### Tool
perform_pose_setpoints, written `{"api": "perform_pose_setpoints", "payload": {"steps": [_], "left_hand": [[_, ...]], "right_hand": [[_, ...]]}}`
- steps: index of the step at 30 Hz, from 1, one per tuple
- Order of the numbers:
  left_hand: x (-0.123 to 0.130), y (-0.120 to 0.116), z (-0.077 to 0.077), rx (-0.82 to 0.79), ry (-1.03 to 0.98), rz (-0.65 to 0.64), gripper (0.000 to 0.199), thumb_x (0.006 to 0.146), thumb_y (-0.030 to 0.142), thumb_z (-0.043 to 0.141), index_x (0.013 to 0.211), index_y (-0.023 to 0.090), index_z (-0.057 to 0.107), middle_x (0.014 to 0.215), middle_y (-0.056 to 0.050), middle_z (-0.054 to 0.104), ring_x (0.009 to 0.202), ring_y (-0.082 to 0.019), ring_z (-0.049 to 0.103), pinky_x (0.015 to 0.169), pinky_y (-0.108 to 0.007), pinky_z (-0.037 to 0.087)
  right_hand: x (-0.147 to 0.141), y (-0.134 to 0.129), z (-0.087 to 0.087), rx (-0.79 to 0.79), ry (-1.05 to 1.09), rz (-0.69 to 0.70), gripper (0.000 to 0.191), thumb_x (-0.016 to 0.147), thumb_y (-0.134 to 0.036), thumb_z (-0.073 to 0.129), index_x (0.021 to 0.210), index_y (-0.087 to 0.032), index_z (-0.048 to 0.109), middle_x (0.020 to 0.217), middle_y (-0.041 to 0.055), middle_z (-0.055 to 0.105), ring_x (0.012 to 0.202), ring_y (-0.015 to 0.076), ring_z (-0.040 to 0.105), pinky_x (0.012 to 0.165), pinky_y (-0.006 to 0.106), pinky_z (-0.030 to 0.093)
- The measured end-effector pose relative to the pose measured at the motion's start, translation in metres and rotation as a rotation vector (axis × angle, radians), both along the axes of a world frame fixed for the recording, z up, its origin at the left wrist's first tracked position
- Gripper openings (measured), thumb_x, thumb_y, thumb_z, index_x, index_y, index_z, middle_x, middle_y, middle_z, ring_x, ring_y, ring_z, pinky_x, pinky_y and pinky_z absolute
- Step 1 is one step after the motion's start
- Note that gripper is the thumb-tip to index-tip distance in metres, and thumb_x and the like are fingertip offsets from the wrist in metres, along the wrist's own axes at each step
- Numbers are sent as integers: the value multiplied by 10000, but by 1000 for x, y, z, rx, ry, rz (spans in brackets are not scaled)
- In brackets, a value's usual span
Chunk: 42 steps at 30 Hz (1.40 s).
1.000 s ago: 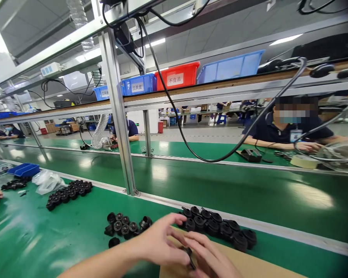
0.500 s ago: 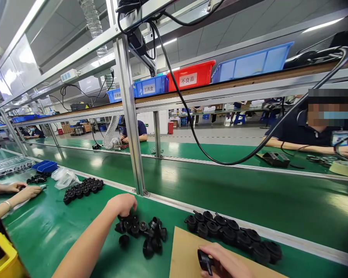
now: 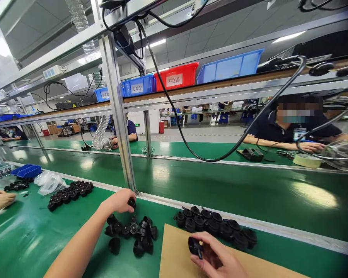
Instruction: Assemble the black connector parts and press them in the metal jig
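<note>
Between the fingers of my left hand (image 3: 122, 200) is a small black part (image 3: 131, 202), held just above a loose pile of black parts (image 3: 146, 231) on the green bench. My right hand (image 3: 217, 256) grips a black cup-shaped part (image 3: 195, 246) with a short stem, over a brown cardboard sheet (image 3: 174, 255). Its round opening faces left. Behind the sheet stand rows of black round parts with spouts (image 3: 214, 224). One black part (image 3: 114, 246) lies apart at the front left of the pile.
More black parts (image 3: 71, 193), a clear plastic bag (image 3: 50, 182) and a blue tray (image 3: 26, 170) lie left. A person's hands (image 3: 0, 200) are at the far left. A metal post (image 3: 117, 116) rises behind my left hand; a black cable (image 3: 185, 141) hangs ahead.
My left hand has lifted from the pile with a black part now showing in its fingers. My right hand has risen slightly with its part. The whole view has shifted, scenery sliding left.
</note>
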<state>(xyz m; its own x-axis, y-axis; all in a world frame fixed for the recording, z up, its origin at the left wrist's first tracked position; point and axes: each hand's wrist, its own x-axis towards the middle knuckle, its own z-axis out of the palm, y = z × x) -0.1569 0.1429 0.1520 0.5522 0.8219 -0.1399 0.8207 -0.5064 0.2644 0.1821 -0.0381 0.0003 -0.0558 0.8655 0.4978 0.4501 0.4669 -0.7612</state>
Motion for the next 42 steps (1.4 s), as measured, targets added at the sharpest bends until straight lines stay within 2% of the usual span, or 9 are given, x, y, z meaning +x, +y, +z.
{"api": "perform_pose_setpoints", "payload": {"steps": [3, 5, 8, 10, 15, 22, 26, 32, 42], "left_hand": [[25, -25, 13, 109, -168, -62, 323, 748, 208, 773, 1067, 196, 719, 1180, -93, 739, 1066, -287, 686, 917, -349, 527], [49, -51, 8, 64, -291, -147, 341, 724, 178, 767, 1059, 209, 709, 1142, -50, 752, 1024, -238, 696, 900, -297, 534], [90, -92, -25, -324, -612, -215, 333, 660, 109, 775, 983, 182, 749, 892, -9, 759, 801, -189, 690, 730, -260, 524], [113, -114, -57, -500, -774, -92, 292, 623, 133, 847, 898, 162, 750, 778, 9, 721, 702, -157, 639, 653, -240, 484], [132, -131, -113, -539, -1110, 55, 300, 758, 200, 836, 1053, 157, 809, 954, -51, 770, 843, -203, 681, 762, -283, 537], [124, -128, -106, -405, -1162, -92, 402, 922, 264, 742, 1323, 264, 770, 1222, -101, 728, 1199, -303, 651, 1108, -454, 501], [125, -130, -106, -459, -1186, -131, 418, 908, 211, 740, 1317, 287, 776, 1289, -107, 733, 1270, -320, 645, 1165, -496, 483], [121, -126, -124, -446, -1157, -83, 472, 906, 382, 792, 1368, 295, 748, 1406, -139, 712, 1334, -370, 634, 1211, -578, 446], [120, -126, -133, -437, -1208, -36, 490, 869, 435, 841, 1331, 290, 768, 1390, -147, 731, 1331, -375, 651, 1199, -571, 471]], "right_hand": [[0, 3, -1, -93, 86, -54, 340, 943, -462, 716, 1201, -240, 701, 798, 29, 704, 641, 182, 661, 551, 250, 550], [0, 6, 1, -132, 134, -48, 352, 940, -461, 715, 1201, -226, 689, 842, 42, 721, 686, 188, 675, 579, 260, 550], [1, 9, 2, -144, 173, -49, 362, 927, -444, 736, 1203, -218, 677, 908, 59, 742, 713, 191, 682, 594, 269, 545], [3, 8, 3, -110, 181, -81, 369, 925, -438, 743, 1217, -223, 674, 921, 59, 741, 704, 189, 674, 592, 271, 547], [8, 2, 7, 11, 132, -105, 352, 985, -390, 678, 1308, -250, 673, 1057, 87, 725, 726, 183, 671, 596, 268, 569], [5, 1, 7, 14, 97, 76, 352, 991, -291, 664, 1343, -283, 646, 1105, 80, 695, 748, 173, 660, 606, 265, 547], [1, 0, 4, -22, 99, 64, 306, 940, -286, 733, 1238, -272, 667, 988, 42, 698, 676, 156, 615, 569, 255, 501], [0, 1, 9, 44, 35, 83, 263, 941, -203, 703, 1196, -262, 693, 962, 40, 715, 689, 155, 610, 582, 256, 489], [2, -2, 19, 213, -82, 153, 383, 1022, -157, 585, 1385, -265, 644, 1211, 121, 738, 1072, 243, 726, 888, 345, 637]]}}
